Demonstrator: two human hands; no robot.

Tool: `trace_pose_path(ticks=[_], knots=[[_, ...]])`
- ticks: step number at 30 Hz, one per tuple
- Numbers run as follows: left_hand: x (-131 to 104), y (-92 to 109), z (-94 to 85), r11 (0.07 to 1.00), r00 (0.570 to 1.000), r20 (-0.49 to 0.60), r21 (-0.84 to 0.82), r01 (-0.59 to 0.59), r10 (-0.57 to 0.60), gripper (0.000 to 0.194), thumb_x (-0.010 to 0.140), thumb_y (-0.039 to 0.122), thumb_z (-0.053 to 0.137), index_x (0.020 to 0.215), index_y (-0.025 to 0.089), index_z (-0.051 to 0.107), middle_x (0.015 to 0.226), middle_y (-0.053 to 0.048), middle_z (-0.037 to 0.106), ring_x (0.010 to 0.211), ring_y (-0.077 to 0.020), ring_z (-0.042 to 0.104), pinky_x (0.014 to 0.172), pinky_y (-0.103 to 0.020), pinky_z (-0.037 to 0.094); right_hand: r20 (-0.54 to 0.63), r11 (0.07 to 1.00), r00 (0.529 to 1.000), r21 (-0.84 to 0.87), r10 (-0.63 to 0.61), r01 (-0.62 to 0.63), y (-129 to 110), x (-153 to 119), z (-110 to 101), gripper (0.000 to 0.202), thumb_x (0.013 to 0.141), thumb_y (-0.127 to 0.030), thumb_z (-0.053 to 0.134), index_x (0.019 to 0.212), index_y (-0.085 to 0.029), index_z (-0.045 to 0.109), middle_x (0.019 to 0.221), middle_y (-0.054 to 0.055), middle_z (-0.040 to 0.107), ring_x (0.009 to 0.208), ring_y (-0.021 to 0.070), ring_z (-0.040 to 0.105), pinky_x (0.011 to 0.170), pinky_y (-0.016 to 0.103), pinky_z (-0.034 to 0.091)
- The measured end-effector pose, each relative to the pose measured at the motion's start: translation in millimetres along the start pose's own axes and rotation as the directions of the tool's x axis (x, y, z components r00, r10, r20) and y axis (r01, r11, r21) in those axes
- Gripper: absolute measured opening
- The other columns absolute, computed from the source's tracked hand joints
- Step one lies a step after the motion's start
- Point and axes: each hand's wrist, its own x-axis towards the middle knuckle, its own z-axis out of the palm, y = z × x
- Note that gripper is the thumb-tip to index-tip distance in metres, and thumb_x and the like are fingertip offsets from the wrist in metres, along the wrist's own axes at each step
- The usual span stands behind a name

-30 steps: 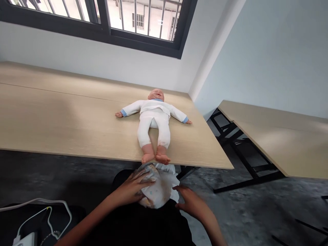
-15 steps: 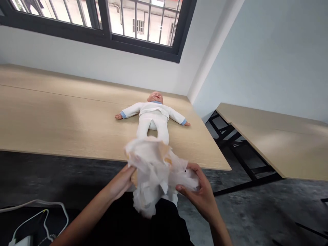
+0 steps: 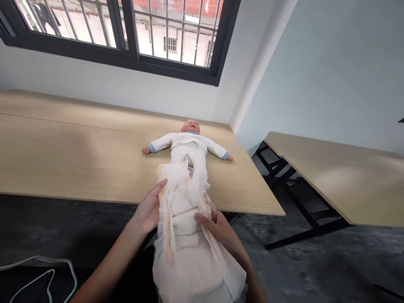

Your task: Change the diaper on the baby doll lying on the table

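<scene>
An opened white diaper (image 3: 186,227) with frilled, orange-tinted edges stretches from over the table's front edge down toward my body. My left hand (image 3: 151,208) grips its left edge, thumb on top. On the right edge, my right hand (image 3: 217,227) pinches the material, with its thumb on the inner side. Beyond the diaper a baby doll (image 3: 189,145) lies on its back, arms spread, in a white outfit with blue cuffs and collar. The diaper's far end hides the doll's lower legs.
The doll lies on a wooden table (image 3: 78,155) below a barred window (image 3: 176,67). A second table (image 3: 347,176) with a black frame stands to the right, across a gap. White cables (image 3: 53,261) run at the lower left.
The bunched diaper has been unfolded and now hangs long toward my body. My left hand has moved up a little along its edge; my right hand has moved left and lower.
</scene>
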Motion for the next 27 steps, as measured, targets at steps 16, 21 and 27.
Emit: trace_pose_path(ticks=[16, 21, 27], knots=[[-14, -11, -15.7, 0.693, 0.793, -0.139, 0.588, -0.416, 0.593, 0.129, 0.056, 0.014, 0.092, 0.155, 0.038, 0.013, 0.158, -0.014, 0.033, 0.130, -0.0298, 0.055, 0.103, -0.040, 0.050, -0.050, 0.997, 0.997, 0.050, -0.063, 0.066, -19, -21, 10, 0.055, 0.081, -0.048, 0.076, 0.128, -0.023, 0.060, 0.131, 0.008, 0.065, 0.124, 0.0283, 0.059, 0.105, 0.042, 0.048], [-9, -19, -22.1, 0.475, 0.764, 0.018, 0.774, -0.419, 0.644, 0.092, 0.067, 0.024, 0.085, 0.146, 0.031, 0.037, 0.153, -0.013, 0.038, 0.120, -0.0273, 0.059, 0.101, -0.040, 0.048, -0.002, 0.995, 0.995, -0.016, -0.102, 0.102, -16, -24, 13, 0.057, 0.082, -0.045, 0.075, 0.133, -0.027, 0.057, 0.135, 0.008, 0.062, 0.130, 0.0284, 0.055, 0.109, 0.044, 0.045], [-2, -2, -20.8, 0.491, 0.663, -0.071, 0.732, -0.473, 0.745, 0.039, 0.063, 0.008, 0.079, 0.099, 0.018, 0.068, 0.101, -0.005, 0.070, 0.084, -0.0185, 0.064, 0.070, -0.022, 0.050, -0.013, 0.997, 1.000, 0.069, -0.021, 0.021, -16, -18, 8, 0.057, 0.074, -0.043, 0.079, 0.125, -0.024, 0.062, 0.126, 0.008, 0.068, 0.121, 0.0306, 0.061, 0.105, 0.045, 0.047]])
